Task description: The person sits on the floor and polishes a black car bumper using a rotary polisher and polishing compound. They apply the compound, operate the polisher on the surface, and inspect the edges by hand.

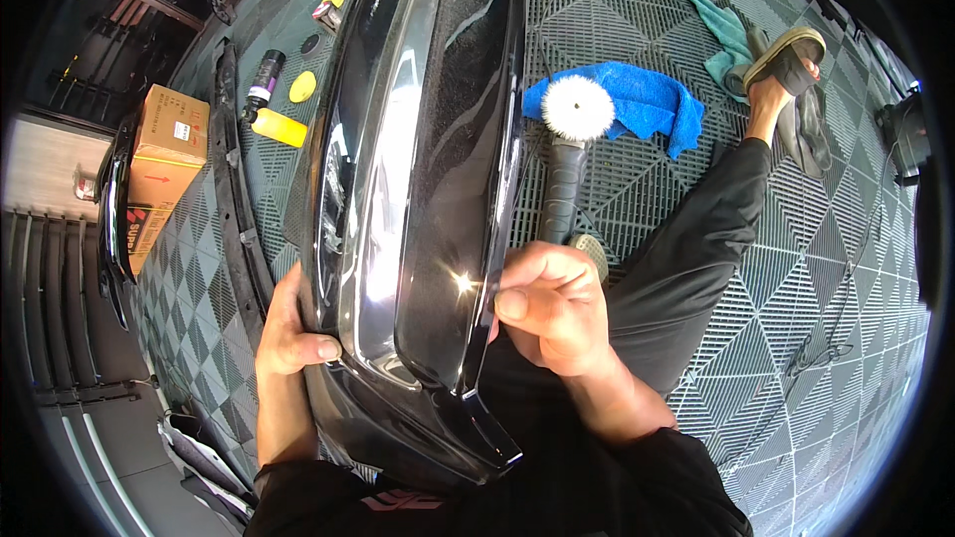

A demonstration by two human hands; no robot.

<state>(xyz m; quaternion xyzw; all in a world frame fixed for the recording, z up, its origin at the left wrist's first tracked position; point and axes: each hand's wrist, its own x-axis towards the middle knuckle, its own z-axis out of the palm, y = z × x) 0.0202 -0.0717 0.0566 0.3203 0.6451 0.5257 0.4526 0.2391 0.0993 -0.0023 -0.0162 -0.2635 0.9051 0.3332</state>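
Above floor tiles [766, 338], left hand [286, 346] clasps and curled right hand [560, 310] pinches opposite edges of a black panel [453, 179].

Ahead of our right grip [557, 313], the polisher [566, 174] and blue cloth [657, 104] obstruct the way along the black panel [453, 199], with the outstretched leg [701, 224] bounding that space. Beyond the leg we could pass over tiled floor [741, 353]; at left, the dark strip [237, 199] leaves us a narrower gap.
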